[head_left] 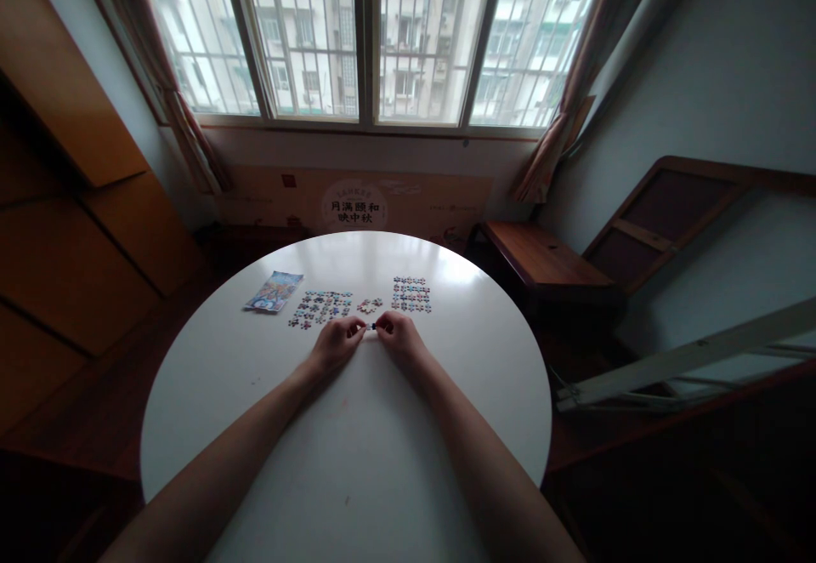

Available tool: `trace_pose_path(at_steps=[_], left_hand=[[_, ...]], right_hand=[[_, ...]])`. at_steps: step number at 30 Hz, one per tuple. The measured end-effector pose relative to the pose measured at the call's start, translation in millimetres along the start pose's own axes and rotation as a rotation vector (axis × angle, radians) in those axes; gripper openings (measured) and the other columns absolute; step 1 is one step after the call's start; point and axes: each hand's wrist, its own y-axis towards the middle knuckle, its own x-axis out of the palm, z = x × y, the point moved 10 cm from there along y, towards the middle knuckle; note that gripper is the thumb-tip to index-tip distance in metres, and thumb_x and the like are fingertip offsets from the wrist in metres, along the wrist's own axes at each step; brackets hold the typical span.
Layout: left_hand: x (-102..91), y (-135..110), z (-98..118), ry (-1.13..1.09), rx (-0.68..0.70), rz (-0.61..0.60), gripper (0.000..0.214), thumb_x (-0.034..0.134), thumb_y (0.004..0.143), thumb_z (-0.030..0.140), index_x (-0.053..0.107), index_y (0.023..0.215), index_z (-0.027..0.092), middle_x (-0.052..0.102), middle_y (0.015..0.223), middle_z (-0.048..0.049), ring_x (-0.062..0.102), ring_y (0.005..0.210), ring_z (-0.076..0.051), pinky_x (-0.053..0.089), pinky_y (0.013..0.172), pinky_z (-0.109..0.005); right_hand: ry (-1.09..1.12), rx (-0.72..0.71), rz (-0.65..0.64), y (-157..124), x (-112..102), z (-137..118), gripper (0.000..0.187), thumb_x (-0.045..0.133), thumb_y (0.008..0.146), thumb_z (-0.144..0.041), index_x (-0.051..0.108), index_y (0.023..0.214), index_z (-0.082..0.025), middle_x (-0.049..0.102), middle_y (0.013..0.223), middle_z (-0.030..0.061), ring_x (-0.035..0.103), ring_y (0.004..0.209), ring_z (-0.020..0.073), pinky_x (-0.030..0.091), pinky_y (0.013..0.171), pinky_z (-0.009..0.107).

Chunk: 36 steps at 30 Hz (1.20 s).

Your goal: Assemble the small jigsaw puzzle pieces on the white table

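Observation:
Over the middle of a round white table (286,444), my left hand (337,344) and my right hand (399,335) almost meet, fingers pinched. Between the fingertips shows a small light and dark jigsaw piece (373,326); whether it is one piece or two joined is too small to tell. Just beyond the hands lies a little ring of joined or touching pieces (370,306). Loose jigsaw pieces (325,305) spread in rows past my left hand, and more pieces (411,294) form a tidy grid past my right hand.
A colourful printed packet or picture sheet (274,292) lies at the table's far left. Beyond the table stand a wooden bench (541,254) on the right and a printed box or board (414,197) under the barred window. Wooden cabinets (89,265) line the left.

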Motion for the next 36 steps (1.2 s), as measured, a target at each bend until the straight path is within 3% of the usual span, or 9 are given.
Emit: trace_pose_path(at_steps=[36], left_hand=[[-0.2,-0.2,1.4,0.033,0.034,0.007,0.021,0.054,0.082,0.029,0.069,0.085,0.016,0.063,0.063,-0.0016,0.056,0.058,-0.012,0.039,0.056,-0.02]], right_hand=[[-0.009,0.008,-0.012,0.7,1.2,1.1,0.01,0.055,0.071,-0.011,0.063,0.073,-0.015,0.058,0.066,-0.0004,0.049,0.061,0.0101,0.037,0.059,0.021]])
